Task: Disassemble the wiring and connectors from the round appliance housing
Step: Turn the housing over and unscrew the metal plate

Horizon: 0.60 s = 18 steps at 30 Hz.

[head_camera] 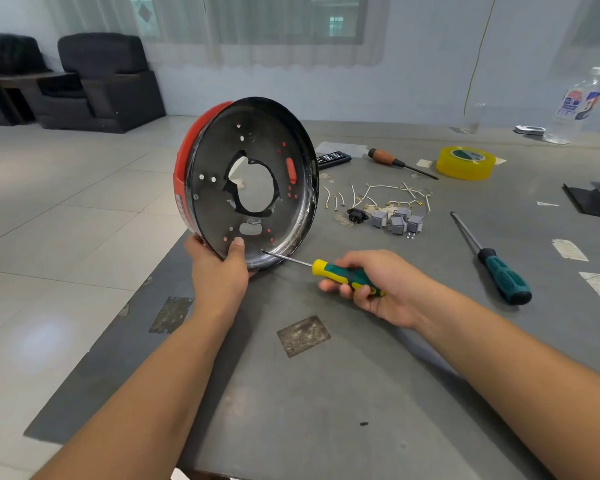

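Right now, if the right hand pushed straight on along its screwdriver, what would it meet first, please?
The right hand drives the screwdriver up-left; its tip already looks at the housing inner rim, though depth is uncertain.

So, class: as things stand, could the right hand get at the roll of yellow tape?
Probably yes, once freed: the right hand grips the green-and-yellow screwdriver, so it must set that down first. The yellow tape lies farther back on the table, with nothing covering it.

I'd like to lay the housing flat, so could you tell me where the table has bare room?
The widest bare patch is the near table, between the two forearms, below the right hand. It is crowded behind the housing: wires and connectors, then the teal screwdriver, tape roll and wooden-handled screwdriver.
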Each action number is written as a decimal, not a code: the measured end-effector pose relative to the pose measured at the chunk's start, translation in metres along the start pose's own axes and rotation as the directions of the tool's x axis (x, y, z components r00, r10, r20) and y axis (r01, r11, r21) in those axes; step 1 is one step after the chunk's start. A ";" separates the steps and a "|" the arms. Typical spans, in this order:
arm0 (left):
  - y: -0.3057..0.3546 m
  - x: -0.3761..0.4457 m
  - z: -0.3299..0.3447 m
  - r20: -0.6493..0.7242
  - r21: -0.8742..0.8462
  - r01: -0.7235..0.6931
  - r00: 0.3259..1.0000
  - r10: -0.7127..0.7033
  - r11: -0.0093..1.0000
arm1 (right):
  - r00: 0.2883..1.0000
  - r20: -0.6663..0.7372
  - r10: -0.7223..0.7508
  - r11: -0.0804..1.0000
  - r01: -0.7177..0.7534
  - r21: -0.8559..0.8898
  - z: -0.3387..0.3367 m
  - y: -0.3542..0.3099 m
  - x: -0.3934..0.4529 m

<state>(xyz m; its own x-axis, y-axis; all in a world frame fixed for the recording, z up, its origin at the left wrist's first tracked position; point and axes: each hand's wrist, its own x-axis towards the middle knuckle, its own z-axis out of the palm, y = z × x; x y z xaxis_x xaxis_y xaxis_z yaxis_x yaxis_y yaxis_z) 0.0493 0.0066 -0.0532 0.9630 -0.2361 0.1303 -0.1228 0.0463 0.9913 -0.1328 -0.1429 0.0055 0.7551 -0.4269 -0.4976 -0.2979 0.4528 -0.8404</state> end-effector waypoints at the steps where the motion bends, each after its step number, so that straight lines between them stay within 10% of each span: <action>1: 0.001 0.000 0.000 -0.001 -0.002 0.002 1.000 -0.002 1.000 | 0.994 -0.028 -0.109 0.980 0.103 -0.170 0.003 0.001 0.001; 3: 0.000 0.000 -0.001 0.002 0.004 0.005 1.000 -0.005 1.000 | 0.915 0.027 -0.403 0.743 0.344 -0.574 0.005 0.003 0.001; 5: 0.001 0.001 -0.002 0.002 -0.001 0.008 1.000 -0.008 1.000 | 0.706 0.271 -0.655 0.114 0.447 -0.887 -0.003 0.005 0.000; 7: 0.001 0.000 -0.001 0.009 -0.014 0.017 1.000 -0.017 1.000 | 0.460 0.609 -0.646 -0.535 0.296 -0.791 -0.014 0.006 0.000; 9: 0.000 0.000 0.000 0.019 -0.018 0.012 1.000 -0.012 1.000 | 0.314 0.726 -0.612 -0.697 0.221 -0.682 -0.019 0.004 0.000; 14: 0.002 -0.002 0.000 0.010 -0.020 0.002 1.000 -0.002 1.000 | 0.477 0.339 -0.811 -0.130 0.419 -0.899 -0.016 0.008 0.004; 18: 0.002 -0.002 0.000 0.016 0.007 -0.014 1.000 0.014 1.000 | 0.689 -0.015 -0.725 0.547 0.563 -0.619 0.001 0.010 0.001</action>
<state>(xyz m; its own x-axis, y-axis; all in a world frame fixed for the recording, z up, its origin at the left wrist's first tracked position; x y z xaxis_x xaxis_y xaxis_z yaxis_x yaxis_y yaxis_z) 0.0470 0.0068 -0.0515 0.9572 -0.2507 0.1444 -0.1379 0.0432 0.9895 -0.1345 -0.1378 -0.0036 0.7272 -0.6338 0.2635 -0.0997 -0.4773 -0.8730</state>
